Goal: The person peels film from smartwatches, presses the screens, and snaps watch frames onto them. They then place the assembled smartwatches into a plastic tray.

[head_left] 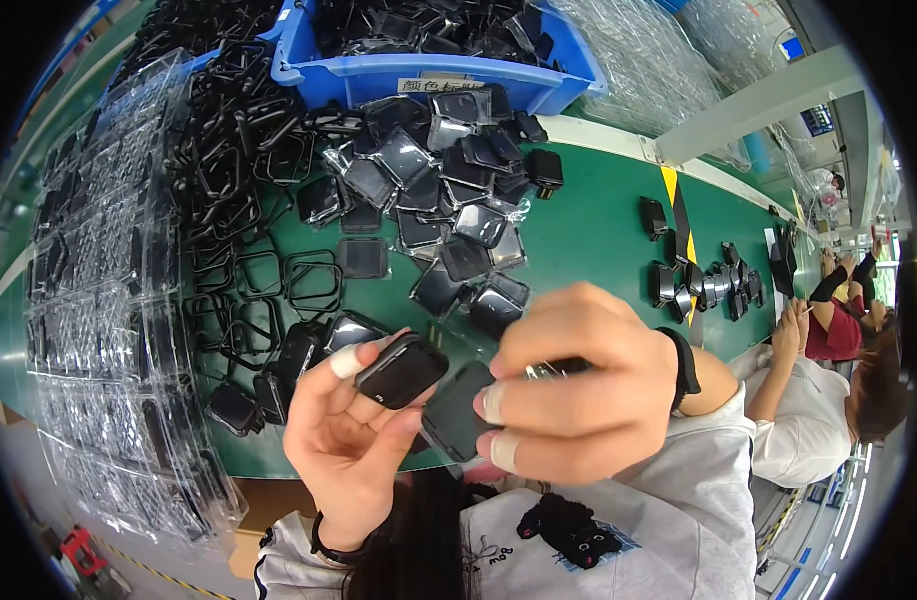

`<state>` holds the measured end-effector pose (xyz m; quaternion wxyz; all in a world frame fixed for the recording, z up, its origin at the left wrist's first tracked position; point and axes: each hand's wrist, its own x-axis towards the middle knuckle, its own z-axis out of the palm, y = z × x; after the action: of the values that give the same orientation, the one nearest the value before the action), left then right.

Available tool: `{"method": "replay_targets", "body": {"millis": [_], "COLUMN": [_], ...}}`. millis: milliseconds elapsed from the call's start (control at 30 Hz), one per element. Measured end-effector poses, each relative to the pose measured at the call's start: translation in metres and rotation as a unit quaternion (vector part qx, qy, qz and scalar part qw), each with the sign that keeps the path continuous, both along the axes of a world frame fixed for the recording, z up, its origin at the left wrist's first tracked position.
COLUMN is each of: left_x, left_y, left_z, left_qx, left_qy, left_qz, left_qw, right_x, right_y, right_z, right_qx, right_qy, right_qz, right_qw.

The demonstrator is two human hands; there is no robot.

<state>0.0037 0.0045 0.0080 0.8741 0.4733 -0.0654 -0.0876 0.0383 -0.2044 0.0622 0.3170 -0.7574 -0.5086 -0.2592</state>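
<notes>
Pinching black case [402,371], left grip [353,440] narrowed, right grip [588,400] curled on sheet [453,415]

L hand [350,435] holds blk rounded case [403,372] while R hand [586,390] grips thin grey pane [456,412] just beside it, at green table [598,230] w/ film-wrapped panels [403,157], blk frames [223,150], blue bin [348,82]; co-worker [803,430] at R.

Bin [353,82] bhd wrapped pcs [403,157] on tbl [598,235]; frames [258,272] L of pcs; trays [98,300] L of frames; units [716,287] far R.
</notes>
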Motion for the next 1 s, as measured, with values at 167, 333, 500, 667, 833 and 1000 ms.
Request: {"method": "replay_targets", "body": {"millis": [167, 333, 500, 667, 833, 1000], "left_x": [-0.001, -0.007, -0.008, -0.012, -0.008, -0.004], "left_y": [-0.008, -0.013, -0.024, -0.017, -0.024, -0.021], "left_z": [0.001, 0.001, 0.004, -0.003, -0.003, 0.0], "left_qx": [0.066, 0.058, 0.07, 0.117, 0.157, 0.199], "left_qy": [-0.014, -0.013, 0.016, -0.018, -0.109, -0.18], "left_qz": [-0.079, -0.074, -0.012, -0.01, 0.035, 0.009], "left_qw": [0.995, 0.995, 0.997, 0.993, 0.981, 0.963], "right_x": [-0.01, -0.017, -0.017, -0.024, -0.04, -0.046], "right_y": [0.001, 0.005, 0.004, 0.004, -0.002, -0.002], "right_z": [-0.001, -0.002, -0.005, -0.005, -0.009, -0.019], "right_qx": [0.064, 0.029, 0.003, 0.056, 0.082, 0.115], "right_qy": [0.284, 0.358, 0.289, 0.346, 0.394, 0.36], "right_qz": [-0.023, -0.075, -0.086, -0.081, -0.082, -0.09], "right_qw": [0.956, 0.93, 0.953, 0.933, 0.912, 0.921]}}
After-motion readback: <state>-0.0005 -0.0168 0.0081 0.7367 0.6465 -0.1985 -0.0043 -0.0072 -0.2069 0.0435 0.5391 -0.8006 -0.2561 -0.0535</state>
